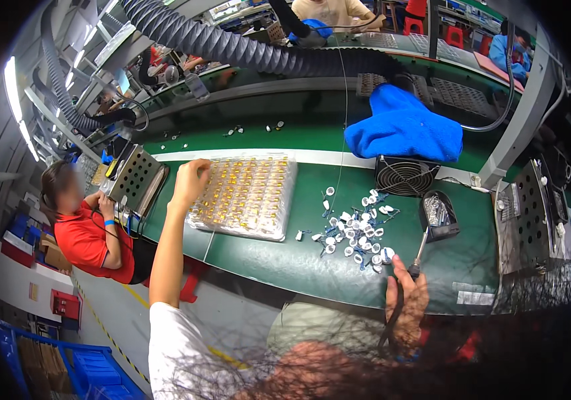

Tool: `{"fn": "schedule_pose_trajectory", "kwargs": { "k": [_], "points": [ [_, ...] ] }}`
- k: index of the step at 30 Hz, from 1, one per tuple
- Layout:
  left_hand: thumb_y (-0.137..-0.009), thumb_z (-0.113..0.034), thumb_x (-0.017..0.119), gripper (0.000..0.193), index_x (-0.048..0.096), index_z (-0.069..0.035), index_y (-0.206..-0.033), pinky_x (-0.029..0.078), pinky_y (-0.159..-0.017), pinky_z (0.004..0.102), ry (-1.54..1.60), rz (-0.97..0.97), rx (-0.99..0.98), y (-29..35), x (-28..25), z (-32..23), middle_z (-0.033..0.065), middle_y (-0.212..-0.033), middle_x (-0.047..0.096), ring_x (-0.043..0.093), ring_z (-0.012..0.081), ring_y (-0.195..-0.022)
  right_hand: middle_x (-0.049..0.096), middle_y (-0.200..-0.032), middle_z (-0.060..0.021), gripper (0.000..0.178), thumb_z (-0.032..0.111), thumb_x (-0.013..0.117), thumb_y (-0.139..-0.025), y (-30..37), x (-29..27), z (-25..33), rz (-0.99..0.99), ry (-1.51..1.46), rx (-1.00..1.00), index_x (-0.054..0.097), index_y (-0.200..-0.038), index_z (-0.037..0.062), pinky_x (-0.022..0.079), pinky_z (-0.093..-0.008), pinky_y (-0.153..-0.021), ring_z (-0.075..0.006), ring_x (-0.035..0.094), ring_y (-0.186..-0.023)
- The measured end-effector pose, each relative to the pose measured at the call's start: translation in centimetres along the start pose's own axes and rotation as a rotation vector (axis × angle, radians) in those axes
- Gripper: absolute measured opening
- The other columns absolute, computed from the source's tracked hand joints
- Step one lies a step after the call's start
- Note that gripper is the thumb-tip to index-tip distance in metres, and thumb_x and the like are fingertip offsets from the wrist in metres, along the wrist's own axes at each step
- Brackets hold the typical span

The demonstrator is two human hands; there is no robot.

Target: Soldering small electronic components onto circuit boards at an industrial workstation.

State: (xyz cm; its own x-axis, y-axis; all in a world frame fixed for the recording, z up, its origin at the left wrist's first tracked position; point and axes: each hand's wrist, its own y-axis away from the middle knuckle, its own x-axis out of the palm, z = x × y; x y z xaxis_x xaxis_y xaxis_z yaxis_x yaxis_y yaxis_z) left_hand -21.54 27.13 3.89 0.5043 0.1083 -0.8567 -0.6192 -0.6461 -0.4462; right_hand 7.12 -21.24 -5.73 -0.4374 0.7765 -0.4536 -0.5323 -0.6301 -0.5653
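My left hand (192, 181) is raised over the far left corner of a clear plastic tray (291, 193) filled with rows of small gold-coloured parts. Its fingers are curled together, and whatever they may pinch is hidden. My right hand (408, 299) grips a soldering iron (421, 250) by its dark handle. The iron's metal shaft slants up toward a small black box (447, 231) of shiny metal pieces. At that hand's fingertips is a white cap-like part (387, 255), beside a loose pile of similar white parts (360, 230) with blue wires.
Behind the pile a black fan (405, 176) stands under a blue cloth (405, 127). A perforated metal box (532, 220) bounds the right side. A ribbed grey hose (232, 50) crosses overhead. At the left, a person in a red shirt (92, 233) works beside another perforated box (135, 175).
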Motion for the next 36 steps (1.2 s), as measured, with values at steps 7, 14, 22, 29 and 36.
{"fn": "schedule_pose_trajectory", "kwargs": {
  "k": [7,14,22,29,36],
  "points": [
    [-0.091,0.004,0.071,0.020,0.073,0.004,-0.111,0.060,-0.083,0.0295,0.272,-0.203,-0.102,0.0,0.1,-1.9,0.0117,-0.099,0.077,0.075,0.0177,-0.089,0.074,-0.123,-0.0197,0.037,-0.006,0.074,-0.085,-1.7,-0.8,0.7,-0.096,0.110,-0.208,0.063,-0.120,-0.0006,0.053,-0.0391,-0.070,-0.0313,0.063,-0.078],
    [-0.091,0.012,0.069,0.015,0.073,0.006,-0.104,0.059,-0.085,0.0285,1.039,0.039,0.053,4.2,3.3,-16.9,0.0121,-0.112,0.069,0.069,0.0166,-0.096,0.072,-0.130,-0.0153,0.033,-0.003,0.069,-0.094,-0.7,-1.1,0.7,-0.022,0.069,-0.100,0.060,-0.125,0.0040,0.056,-0.0430,-0.089,-0.0354,0.069,-0.105],
    [-0.094,0.007,0.070,0.013,0.074,0.005,-0.106,0.059,-0.084,0.0280,1.092,0.571,0.217,4.2,6.1,-30.7,0.0130,-0.111,0.069,0.069,0.0184,-0.099,0.076,-0.113,-0.0242,0.036,0.006,0.060,-0.105,-0.9,-2.6,1.0,-0.081,-0.082,-0.165,0.052,-0.138,-0.0039,0.059,-0.0346,-0.070,-0.0250,0.072,-0.076],
    [-0.098,0.006,0.064,0.010,0.070,0.003,-0.105,0.054,-0.082,0.0286,1.035,0.548,0.280,4.2,9.5,-32.6,0.0108,-0.110,0.068,0.066,0.0179,-0.097,0.069,-0.080,-0.0119,0.050,0.011,0.083,-0.086,-0.5,-5.1,0.8,-0.149,-0.081,-0.202,0.065,-0.128,-0.0081,0.049,-0.0340,-0.057,-0.0258,0.062,-0.063],
    [-0.096,0.001,0.067,0.011,0.071,0.002,-0.107,0.054,-0.079,0.0360,0.961,0.575,0.433,4.7,10.6,-33.0,0.0130,-0.108,0.067,0.068,0.0280,-0.095,0.066,-0.074,-0.0102,0.034,0.021,0.078,-0.092,1.0,-5.4,0.8,-0.138,0.009,-0.054,0.068,-0.112,-0.0050,0.050,-0.0335,-0.055,-0.0232,0.064,-0.060]
  ]
}}
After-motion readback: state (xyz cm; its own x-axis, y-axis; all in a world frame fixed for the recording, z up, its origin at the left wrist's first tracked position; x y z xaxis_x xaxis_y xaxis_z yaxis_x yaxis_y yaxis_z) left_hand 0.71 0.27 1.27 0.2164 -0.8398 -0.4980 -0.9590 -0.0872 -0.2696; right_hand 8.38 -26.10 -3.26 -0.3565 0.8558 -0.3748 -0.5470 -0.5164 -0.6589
